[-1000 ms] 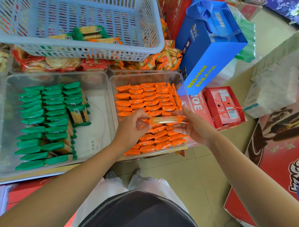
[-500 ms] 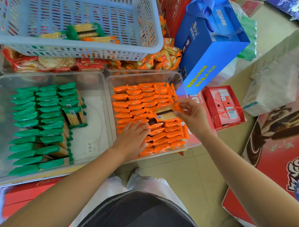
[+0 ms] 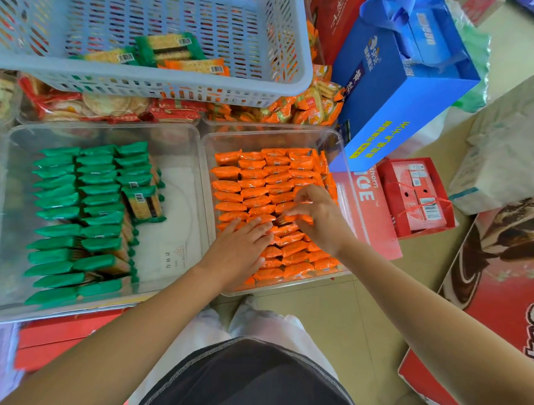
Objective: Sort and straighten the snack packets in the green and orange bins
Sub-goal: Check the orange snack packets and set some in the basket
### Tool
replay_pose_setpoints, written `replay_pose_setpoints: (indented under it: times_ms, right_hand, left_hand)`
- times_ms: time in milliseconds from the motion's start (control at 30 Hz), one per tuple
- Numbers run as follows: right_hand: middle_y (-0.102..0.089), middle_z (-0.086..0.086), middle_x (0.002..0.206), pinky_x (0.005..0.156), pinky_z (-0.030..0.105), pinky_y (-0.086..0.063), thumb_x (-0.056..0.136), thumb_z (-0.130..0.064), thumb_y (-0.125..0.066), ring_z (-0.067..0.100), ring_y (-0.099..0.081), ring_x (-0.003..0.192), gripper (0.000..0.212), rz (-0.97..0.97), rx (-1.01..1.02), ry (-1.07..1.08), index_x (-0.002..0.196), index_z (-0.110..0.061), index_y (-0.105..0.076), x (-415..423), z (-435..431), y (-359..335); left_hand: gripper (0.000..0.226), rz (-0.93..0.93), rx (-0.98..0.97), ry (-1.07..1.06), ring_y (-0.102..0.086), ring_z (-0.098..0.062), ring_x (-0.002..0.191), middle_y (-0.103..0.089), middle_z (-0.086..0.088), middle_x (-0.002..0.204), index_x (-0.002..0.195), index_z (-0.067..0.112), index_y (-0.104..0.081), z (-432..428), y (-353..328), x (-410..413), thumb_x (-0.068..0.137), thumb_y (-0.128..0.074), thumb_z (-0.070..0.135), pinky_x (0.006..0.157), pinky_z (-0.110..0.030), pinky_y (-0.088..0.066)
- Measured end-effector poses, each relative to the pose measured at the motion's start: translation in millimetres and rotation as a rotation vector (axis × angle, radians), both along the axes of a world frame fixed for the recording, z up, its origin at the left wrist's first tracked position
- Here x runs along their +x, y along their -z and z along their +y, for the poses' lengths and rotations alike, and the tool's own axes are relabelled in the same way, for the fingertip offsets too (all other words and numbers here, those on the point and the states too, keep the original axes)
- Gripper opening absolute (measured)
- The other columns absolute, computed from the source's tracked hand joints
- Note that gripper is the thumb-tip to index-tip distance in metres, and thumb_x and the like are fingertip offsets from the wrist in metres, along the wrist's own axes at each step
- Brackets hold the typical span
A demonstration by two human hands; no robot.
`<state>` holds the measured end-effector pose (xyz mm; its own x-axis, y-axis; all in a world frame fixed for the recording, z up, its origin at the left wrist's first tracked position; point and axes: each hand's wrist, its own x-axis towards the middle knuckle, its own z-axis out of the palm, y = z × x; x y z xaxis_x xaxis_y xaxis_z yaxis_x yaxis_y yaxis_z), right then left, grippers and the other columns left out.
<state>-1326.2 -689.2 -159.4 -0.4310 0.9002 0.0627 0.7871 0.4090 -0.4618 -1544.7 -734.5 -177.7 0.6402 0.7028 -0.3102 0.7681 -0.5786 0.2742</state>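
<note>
Two clear bins sit side by side. The left bin holds rows of green snack packets, with one green packet lying flat and crooked beside the rows. The right bin is packed with orange packets. My left hand lies flat, fingers spread, on the orange rows near the front. My right hand is pinching one orange packet down into the rows just right of it.
A pale blue slotted basket with a few loose green and orange packets stands behind the bins. A blue gift bag leans against the orange bin's right corner. Red boxes and cartons lie on the floor at right.
My right hand has brought the orange packet down from above the bin into the rows. My left hand has slid forward and flattened on the orange packets.
</note>
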Motion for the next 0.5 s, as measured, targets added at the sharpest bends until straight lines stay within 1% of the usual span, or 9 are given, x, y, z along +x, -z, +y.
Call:
replay_pose_setpoints:
  times_ms: [33, 100, 167, 233, 300, 367, 433, 500]
  right_hand:
    - [-0.059, 0.007, 0.094, 0.076, 0.036, -0.047, 0.071, 0.004, -0.076, 0.028, -0.057, 0.089, 0.031, -0.022, 0.013, 0.008, 0.095, -0.015, -0.077, -2.4, -0.8, 2.8]
    - [-0.064, 0.005, 0.090, 0.072, 0.035, -0.049, 0.075, 0.000, -0.076, 0.026, -0.060, 0.086, 0.028, -0.026, 0.012, 0.041, 0.099, -0.015, -0.076, -4.6, -2.8, 5.9]
    - [-0.069, 0.001, 0.092, 0.072, 0.035, -0.054, 0.078, -0.006, -0.076, 0.022, -0.065, 0.086, 0.026, -0.035, 0.008, 0.073, 0.102, -0.015, -0.074, -4.5, -4.3, 7.6]
    - [-0.072, -0.001, 0.092, 0.069, 0.038, -0.057, 0.080, -0.009, -0.075, 0.019, -0.069, 0.084, 0.020, -0.037, -0.004, 0.101, 0.099, -0.015, -0.073, -3.6, -5.5, 10.1]
    - [-0.074, -0.002, 0.088, 0.065, 0.038, -0.058, 0.080, -0.006, -0.072, 0.018, -0.071, 0.080, 0.015, -0.031, -0.012, 0.108, 0.093, -0.014, -0.072, -3.9, -6.6, 12.5]
    - [-0.074, -0.001, 0.086, 0.063, 0.036, -0.057, 0.081, -0.003, -0.068, 0.019, -0.072, 0.078, 0.014, -0.025, -0.008, 0.094, 0.092, -0.013, -0.070, -4.6, -7.5, 14.4]
    - [-0.074, 0.001, 0.088, 0.063, 0.036, -0.056, 0.083, -0.002, -0.062, 0.022, -0.071, 0.078, 0.014, -0.019, -0.031, 0.079, 0.094, -0.010, -0.066, -4.7, -7.8, 18.3]
    - [-0.073, 0.003, 0.088, 0.063, 0.039, -0.056, 0.086, -0.006, -0.055, 0.024, -0.071, 0.079, 0.014, -0.046, -0.085, 0.062, 0.097, -0.011, -0.062, -4.9, -7.4, 21.7]
  left_hand:
    - [0.055, -0.007, 0.001, 0.004, 0.001, -0.019, 0.152, -0.005, 0.001, 0.165, 0.155, 0.022, -0.019, 0.2, 0.1, -0.7, 0.105, -0.034, 0.038, 0.121, -0.044, -0.003]
    - [0.053, -0.029, 0.007, 0.015, -0.003, -0.021, 0.152, -0.009, 0.000, 0.165, 0.154, 0.023, -0.024, 0.8, 0.9, -2.3, 0.104, -0.036, 0.037, 0.121, -0.045, -0.005]
    - [0.051, -0.070, 0.012, 0.019, -0.007, -0.023, 0.151, -0.014, -0.002, 0.164, 0.152, 0.022, -0.030, 1.8, 2.6, -4.2, 0.103, -0.040, 0.035, 0.121, -0.046, -0.008]
    - [0.050, -0.096, 0.021, 0.033, -0.010, -0.024, 0.151, -0.017, -0.003, 0.163, 0.151, 0.022, -0.034, 2.8, 4.2, -5.8, 0.103, -0.042, 0.033, 0.120, -0.047, -0.010]
    - [0.049, -0.117, 0.032, 0.041, -0.012, -0.025, 0.151, -0.019, -0.004, 0.163, 0.150, 0.022, -0.037, 3.5, 5.1, -6.8, 0.102, -0.044, 0.032, 0.120, -0.046, -0.010]
    - [0.048, -0.140, 0.040, 0.034, -0.014, -0.025, 0.150, -0.021, -0.004, 0.162, 0.148, 0.022, -0.040, 4.1, 5.2, -7.2, 0.101, -0.045, 0.030, 0.119, -0.046, -0.011]
    - [0.046, -0.144, 0.062, 0.038, -0.017, -0.025, 0.150, -0.023, -0.005, 0.161, 0.146, 0.021, -0.043, 5.1, 6.2, -7.9, 0.101, -0.047, 0.029, 0.119, -0.046, -0.013]
    - [0.044, -0.160, 0.084, 0.042, -0.027, -0.027, 0.147, -0.032, -0.007, 0.158, 0.141, 0.020, -0.051, 6.4, 6.0, -8.6, 0.097, -0.054, 0.027, 0.117, -0.048, -0.020]
